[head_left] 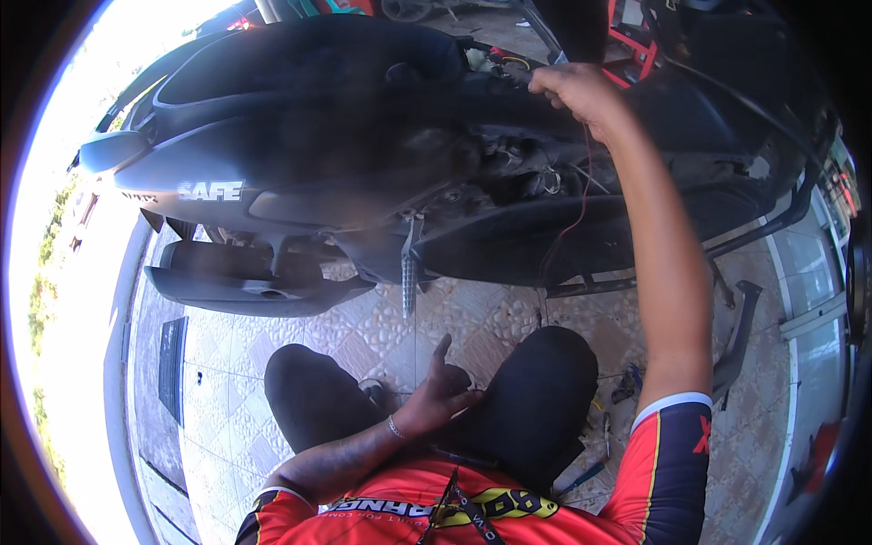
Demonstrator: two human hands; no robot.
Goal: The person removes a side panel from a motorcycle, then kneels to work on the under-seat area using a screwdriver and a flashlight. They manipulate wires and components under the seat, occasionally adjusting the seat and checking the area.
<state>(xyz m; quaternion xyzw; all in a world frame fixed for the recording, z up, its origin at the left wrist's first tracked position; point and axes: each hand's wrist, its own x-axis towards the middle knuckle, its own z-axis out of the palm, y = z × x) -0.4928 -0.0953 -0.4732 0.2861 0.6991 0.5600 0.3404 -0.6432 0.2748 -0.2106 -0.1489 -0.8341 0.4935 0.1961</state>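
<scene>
A large black scooter (318, 154) stands across the view in front of me. My right hand (577, 91) reaches out to its upper side, with fingers closed beside an opening in the body where coloured wires (509, 62) show. A thin red wire (589, 182) hangs from that hand, over the scooter's side and down toward the floor. Whatever else may be in the fist is hidden. Low in front of me, my left hand (443, 386) is near my right thigh, holding nothing, with its fingers apart. Exposed mechanical parts (540, 177) show in the gap in the scooter's panels.
A footrest or lever (410, 272) sticks out from the scooter's near side over the tiled floor (363, 327). Several small tools (627, 386) lie right of my knee, with a blue-handled tool (583, 477) nearer. A dark curved part (736, 336) lies at the right. A red frame (636, 45) stands behind.
</scene>
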